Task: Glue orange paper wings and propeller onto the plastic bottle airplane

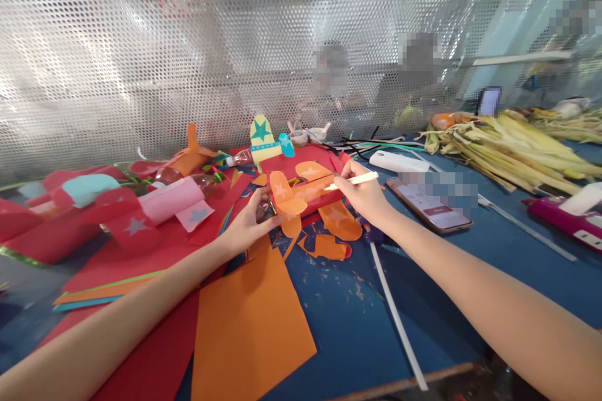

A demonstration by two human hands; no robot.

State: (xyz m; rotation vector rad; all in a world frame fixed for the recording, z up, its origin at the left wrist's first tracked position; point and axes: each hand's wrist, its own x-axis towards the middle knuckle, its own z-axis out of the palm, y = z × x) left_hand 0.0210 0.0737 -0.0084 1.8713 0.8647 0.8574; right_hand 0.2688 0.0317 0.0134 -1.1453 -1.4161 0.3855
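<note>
An orange paper airplane (310, 189) with star shapes on its wings and tail lies in the middle of the table. My left hand (251, 220) is closed on the airplane's tail end, thumb in front. In my right hand (361, 191) is a cream-coloured pen (362, 179), held slanted with its tip at the airplane's orange body. Orange paper scraps (330, 247) lie just below the airplane. A large orange sheet (251, 332) is spread on the table nearer to me.
Red paper planes (56, 232) and a pink one (172, 200) crowd the left. A phone (430, 205), a white power bank (399, 161), a purple glue gun (567, 219) and dried husks (517, 144) are on the right. Perforated metal sheeting (211, 44) stands behind the blue table.
</note>
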